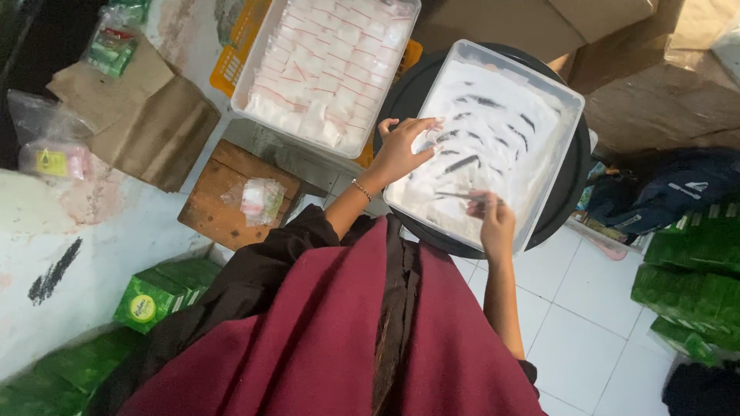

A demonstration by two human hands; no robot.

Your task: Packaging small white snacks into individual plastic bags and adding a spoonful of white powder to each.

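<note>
Over the clear rectangular plastic tray of white powder (556,92), which rests on a round black stand (401,88), we work with both hands. Our left hand (401,146) lies spread and empty on the powder near the tray's left wall, fingers fanned out and touching the white surface, with dark finger-drawn streaks (482,135) just beside it. A thin gold bracelet (361,189) circles that wrist. Our right hand (493,216) is at the tray's near edge, fingers pinched closed on a thin dark stick-like tool (455,196) that points left across the powder. Beyond the tray, to the left, we see a second white plastic tray (245,85) packed with small clear packets. Near it sits a wooden block (212,204), and green boxes (158,293) lie below.
</note>
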